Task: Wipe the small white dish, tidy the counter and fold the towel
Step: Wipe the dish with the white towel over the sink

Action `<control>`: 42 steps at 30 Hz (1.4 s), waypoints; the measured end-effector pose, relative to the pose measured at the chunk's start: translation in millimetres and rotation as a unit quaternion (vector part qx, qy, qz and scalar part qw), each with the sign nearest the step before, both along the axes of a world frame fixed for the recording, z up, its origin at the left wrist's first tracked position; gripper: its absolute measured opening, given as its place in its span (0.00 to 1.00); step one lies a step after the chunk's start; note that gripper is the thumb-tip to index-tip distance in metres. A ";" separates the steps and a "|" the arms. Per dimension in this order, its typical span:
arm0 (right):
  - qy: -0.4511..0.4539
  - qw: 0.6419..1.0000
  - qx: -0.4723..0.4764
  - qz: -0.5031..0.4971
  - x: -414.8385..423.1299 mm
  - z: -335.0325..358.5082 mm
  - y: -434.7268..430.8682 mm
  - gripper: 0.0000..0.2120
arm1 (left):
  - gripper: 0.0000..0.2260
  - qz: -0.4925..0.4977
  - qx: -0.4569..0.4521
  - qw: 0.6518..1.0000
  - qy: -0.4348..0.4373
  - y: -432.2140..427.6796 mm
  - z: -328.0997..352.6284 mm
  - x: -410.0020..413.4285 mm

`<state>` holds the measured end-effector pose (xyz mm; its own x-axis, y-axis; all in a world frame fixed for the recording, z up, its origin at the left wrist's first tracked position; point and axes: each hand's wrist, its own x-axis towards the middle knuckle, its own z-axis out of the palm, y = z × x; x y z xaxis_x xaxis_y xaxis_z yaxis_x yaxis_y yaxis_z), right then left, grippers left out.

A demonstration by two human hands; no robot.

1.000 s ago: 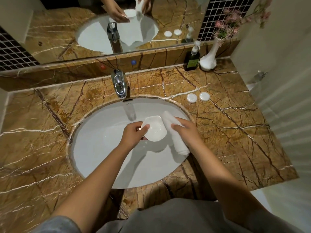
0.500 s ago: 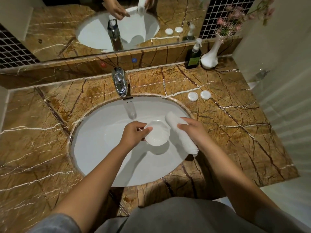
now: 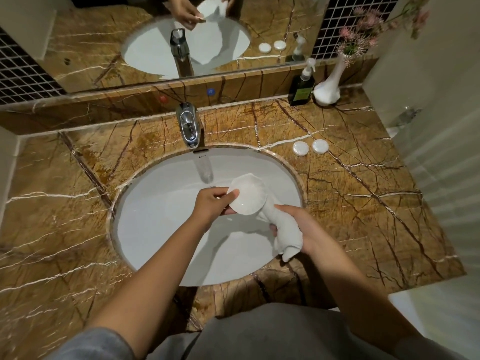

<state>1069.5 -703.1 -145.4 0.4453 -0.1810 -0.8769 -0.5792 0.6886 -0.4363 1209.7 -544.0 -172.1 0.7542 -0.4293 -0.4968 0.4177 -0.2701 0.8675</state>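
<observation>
Left hand (image 3: 211, 203) pinches the small white dish (image 3: 248, 194) by its rim over the sink (image 3: 161, 229), right hand (image 3: 298, 228) closed round the bunched towel (image 3: 284, 229) at its edge; wiping apparently underway, counter (image 3: 363, 203) tidying and folding outstanding.

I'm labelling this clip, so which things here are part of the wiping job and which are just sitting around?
In use:
dish, held in left hand over the sink
towel, bunched in right hand

Lying about:
two round soaps
pump bottle
vase
tap
</observation>
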 end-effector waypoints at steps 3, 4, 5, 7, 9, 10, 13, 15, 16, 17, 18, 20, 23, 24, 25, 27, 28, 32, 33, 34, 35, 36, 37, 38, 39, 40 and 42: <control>-0.014 0.997 0.071 0.017 -1.3 -1.3 5.3 0.11 | 0.04 0.020 0.012 0.999 -0.028 -4.3 5.3 -0.2; -0.001 0.997 0.068 0.036 -4.1 0.4 3.2 0.10 | 0.03 0.017 0.025 0.998 -0.061 -2.7 6.8 2.3; 0.018 0.997 0.036 0.067 -7.2 2.1 -0.1 0.10 | 0.03 -0.006 0.050 0.991 -0.120 0.3 7.9 5.8; 0.020 0.987 -0.103 0.121 -11.5 4.5 -7.6 0.12 | 0.05 -0.104 0.114 0.945 -0.289 7.2 11.7 13.5; -0.021 0.960 -0.252 0.120 -9.1 10.3 -13.4 0.15 | 0.06 -0.204 0.145 0.864 -0.436 12.3 18.9 16.2; -0.055 0.939 -0.317 0.120 -5.7 15.3 -15.2 0.15 | 0.07 -0.237 0.147 0.827 -0.488 14.0 21.9 16.1; -0.170 0.851 -0.462 0.182 9.1 30.2 -18.4 0.16 | 0.06 -0.281 0.133 0.752 -0.582 16.0 29.2 11.1; -0.196 0.804 -0.502 0.252 18.4 38.0 -15.7 0.17 | 0.05 -0.279 0.118 0.733 -0.609 15.4 32.5 8.6; -0.200 0.789 -0.507 0.284 21.1 39.8 -13.8 0.17 | 0.04 -0.273 0.112 0.730 -0.616 14.5 34.8 8.2; -0.203 0.779 -0.504 0.312 21.7 38.9 -11.7 0.18 | 0.03 -0.266 0.109 0.728 -0.622 13.6 37.5 8.1; -0.206 0.777 -0.496 0.330 20.1 36.4 -9.3 0.18 | 0.02 -0.261 0.107 0.726 -0.627 13.4 39.7 8.4; -0.207 0.781 -0.478 0.345 13.5 31.0 -7.6 0.18 | 0.01 -0.271 0.109 0.719 -0.631 15.6 41.7 8.1; -0.157 0.749 -0.490 0.416 7.7 23.0 -18.6 0.17 | 0.03 -0.283 0.125 0.712 -0.630 21.0 41.3 4.6; -0.129 0.724 -0.507 0.449 7.5 20.3 -24.1 0.17 | 0.03 -0.277 0.126 0.717 -0.627 22.6 41.5 3.9; -0.110 0.715 -0.515 0.459 8.0 17.1 -29.0 0.17 | 0.02 -0.272 0.121 0.720 -0.627 23.5 42.1 3.7; -0.116 0.760 -0.491 0.410 9.8 13.6 -34.4 0.17 | 0.01 -0.272 0.108 0.709 -0.641 22.6 44.3 3.9; -0.135 0.793 -0.464 0.372 12.8 13.9 -34.2 0.17 | 0.01 -0.276 0.101 0.699 -0.652 20.7 46.7 3.5; -0.213 0.845 -0.370 0.320 30.0 21.0 -25.7 0.19 | 0.04 -0.288 0.058 0.643 -0.708 11.3 56.0 0.2; -0.225 0.843 -0.365 0.324 34.0 22.7 -25.6 0.21 | 0.04 -0.289 0.050 0.632 -0.718 10.6 57.4 0.0; -0.235 0.841 -0.360 0.329 37.6 23.9 -26.3 0.21 | 0.04 -0.290 0.044 0.625 -0.723 10.4 58.5 -0.1; -0.245 0.841 -0.351 0.330 41.1 24.5 -27.1 0.21 | 0.04 -0.294 0.040 0.621 -0.726 10.3 59.4 0.1; -0.253 0.842 -0.342 0.331 44.0 24.8 -26.9 0.21 | 0.04 -0.299 0.039 0.617 -0.727 9.7 60.3 0.1; -0.260 0.844 -0.335 0.329 46.9 24.4 -25.9 0.21 | 0.04 -0.305 0.042 0.612 -0.728 8.6 60.8 0.0; -0.266 0.844 -0.330 0.328 49.7 22.9 -24.0 0.21 | 0.05 -0.311 0.048 0.606 -0.730 7.3 61.0 -0.5; -0.268 0.844 -0.328 0.328 51.8 20.7 -22.1 0.20 | 0.05 -0.315 0.054 0.601 -0.732 6.2 60.9 -1.0; -0.263 0.844 -0.329 0.333 53.1 18.5 -20.5 0.19 | 0.05 -0.317 0.060 0.599 -0.733 5.6 60.1 -1.3; -0.242 0.837 -0.340 0.354 52.7 11.5 -18.5 0.17 | 0.04 -0.318 0.064 0.610 -0.723 7.0 57.1 -1.2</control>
